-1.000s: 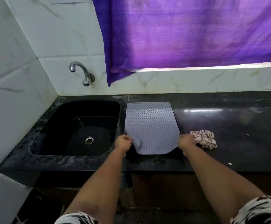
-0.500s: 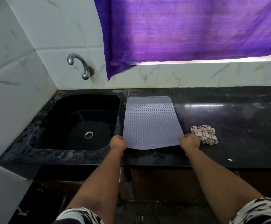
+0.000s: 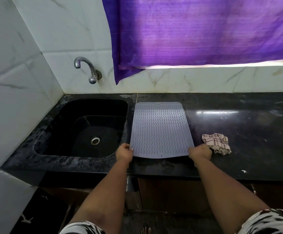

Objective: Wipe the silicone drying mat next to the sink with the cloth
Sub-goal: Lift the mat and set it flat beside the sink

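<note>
spanning the lower frame, the dark counter [image 3: 238,132] carries the grey mat [image 3: 159,129] at centre, just right of the sink [image 3: 80,129], seemingly being squared up before wiping. left hand [image 3: 124,153] and right hand [image 3: 200,153] pinch its near corners; the cloth [image 3: 216,145] waits just right.

Support: black stone countertop [image 3: 238,132], glossy, streaked with pale smears.
Set into it, left: black sink [image 3: 80,129].
Just right of sink: grey silicone drying mat [image 3: 161,129], ribbed, lying nearly flat.
Right of mat, near front: crumpled checked cloth [image 3: 216,145].
Near front edge: small white fleck [image 3: 243,171].
</note>
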### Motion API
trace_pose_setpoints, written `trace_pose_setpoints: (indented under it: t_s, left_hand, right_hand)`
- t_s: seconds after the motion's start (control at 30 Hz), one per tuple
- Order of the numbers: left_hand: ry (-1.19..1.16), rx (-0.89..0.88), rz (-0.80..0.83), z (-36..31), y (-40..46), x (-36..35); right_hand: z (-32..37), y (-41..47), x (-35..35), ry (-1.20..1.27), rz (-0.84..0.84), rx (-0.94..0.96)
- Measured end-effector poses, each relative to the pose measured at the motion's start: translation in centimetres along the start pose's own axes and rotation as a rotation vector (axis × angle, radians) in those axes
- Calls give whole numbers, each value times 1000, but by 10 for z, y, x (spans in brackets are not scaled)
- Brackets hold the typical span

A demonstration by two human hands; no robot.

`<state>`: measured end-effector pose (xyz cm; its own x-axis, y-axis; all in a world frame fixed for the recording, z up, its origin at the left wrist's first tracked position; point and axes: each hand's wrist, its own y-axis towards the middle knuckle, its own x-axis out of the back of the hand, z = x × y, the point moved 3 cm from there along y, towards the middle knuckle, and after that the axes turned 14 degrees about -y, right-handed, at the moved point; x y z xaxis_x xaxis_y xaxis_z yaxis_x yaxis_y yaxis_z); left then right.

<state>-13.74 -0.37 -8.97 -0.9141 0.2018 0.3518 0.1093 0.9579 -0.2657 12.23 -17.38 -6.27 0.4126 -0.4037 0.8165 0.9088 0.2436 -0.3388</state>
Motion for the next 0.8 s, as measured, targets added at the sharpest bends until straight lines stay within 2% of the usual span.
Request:
trace_pose_setpoints:
  t_s: [0.13,0.27,0.53,0.67,0.8]
  left_hand:
    - [-84,-36,-33,2,-2,1]
    - [-71,55,-25,4,0,2]
    - [0,71,-39,4,-1,5]
    - [-24,32,-33,1,-2,6]
    - [56,-19,-28,-2,-6,5]
  right_hand:
    - [-9,0,-5,10,23,-13]
    - [-14,0,-11,-4,31,16]
    - [-15,4,-8,-14,41,21]
    - [-17,8,-10,-33,62,49]
    - [-17,10,-7,-49,88,67]
